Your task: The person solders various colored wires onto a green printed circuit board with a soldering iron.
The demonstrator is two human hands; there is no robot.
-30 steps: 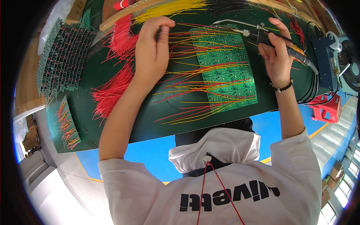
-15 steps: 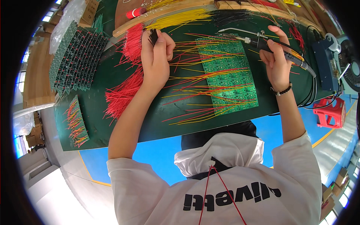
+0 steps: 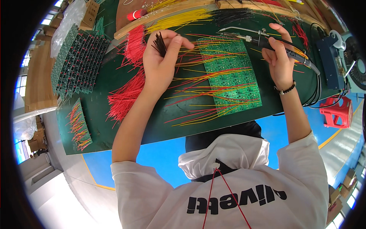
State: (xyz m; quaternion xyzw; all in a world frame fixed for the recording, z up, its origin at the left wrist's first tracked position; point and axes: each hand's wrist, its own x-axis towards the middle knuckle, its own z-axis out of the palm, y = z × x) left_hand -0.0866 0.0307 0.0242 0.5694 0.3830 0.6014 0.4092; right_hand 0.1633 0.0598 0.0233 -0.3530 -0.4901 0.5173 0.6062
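Observation:
A bundle of short black wires (image 3: 159, 45) sits in my left hand (image 3: 158, 72), its ends fanning out above the palm. The thumb and index finger reach right, their tips close together near the board's upper left edge; whether a single wire is between them is too small to tell. My right hand (image 3: 281, 66) grips a soldering iron (image 3: 263, 42) with a thin curved metal tube beside its tip. That tip hovers over the top edge of a green circuit board panel (image 3: 228, 72). Rows of red and yellow wires (image 3: 190, 98) run across the panel and stick out to its left.
Red wires (image 3: 126, 95) lie piled left of the panel, with yellow wires (image 3: 183, 20) and black wires (image 3: 234, 16) behind. Stacked boards (image 3: 80, 59) and a small wired board (image 3: 80, 126) are at left. A blue station (image 3: 329, 65) and a fan (image 3: 356, 65) stand at right.
My left hand has loosened from a tighter curl, its thumb and index finger now stretched to the right, and the black wires fan out more. The soldering iron has shifted slightly left.

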